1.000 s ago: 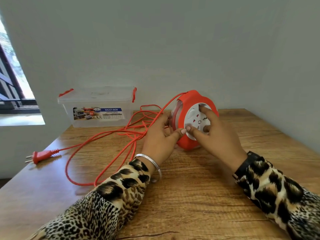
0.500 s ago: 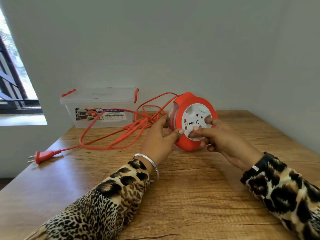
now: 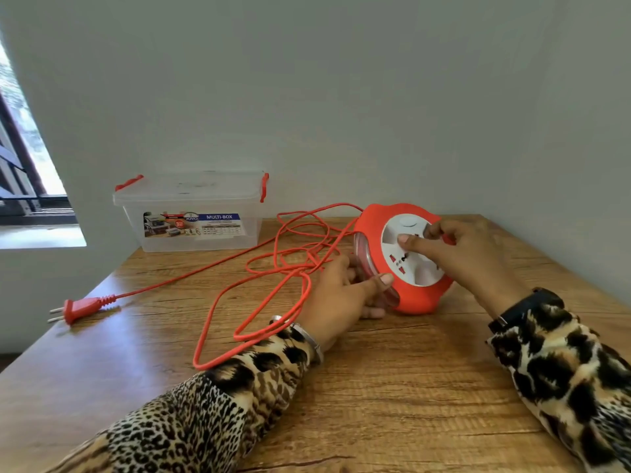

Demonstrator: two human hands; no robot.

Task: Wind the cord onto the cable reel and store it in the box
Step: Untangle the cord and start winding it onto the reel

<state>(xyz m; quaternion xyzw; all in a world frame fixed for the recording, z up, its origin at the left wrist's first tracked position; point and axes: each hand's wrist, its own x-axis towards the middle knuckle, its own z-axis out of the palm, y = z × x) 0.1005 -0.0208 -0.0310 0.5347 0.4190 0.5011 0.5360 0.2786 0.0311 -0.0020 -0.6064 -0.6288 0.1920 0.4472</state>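
Note:
The red cable reel (image 3: 418, 298) with a white socket face stands on edge on the wooden table (image 3: 392, 397). My left hand (image 3: 341, 295) grips its left rim, thumb on the red front edge. My right hand (image 3: 457, 250) holds the white hub, fingers across the socket face. The red cord (image 3: 266, 288) lies in loose tangled loops left of the reel, one loop reaching down to my left sleeve. Its red plug (image 3: 73, 308) rests near the table's left edge. The clear plastic box (image 3: 191, 213) with red latches stands lidded at the back left.
A grey wall runs close behind and to the right of the table. A window (image 3: 24, 172) lies at the far left. The table's left edge drops off just beyond the plug.
My right hand has turned on the white hub, from its lower right to its top. The cord loops have dropped and spread toward my left sleeve. The reel leans further back.

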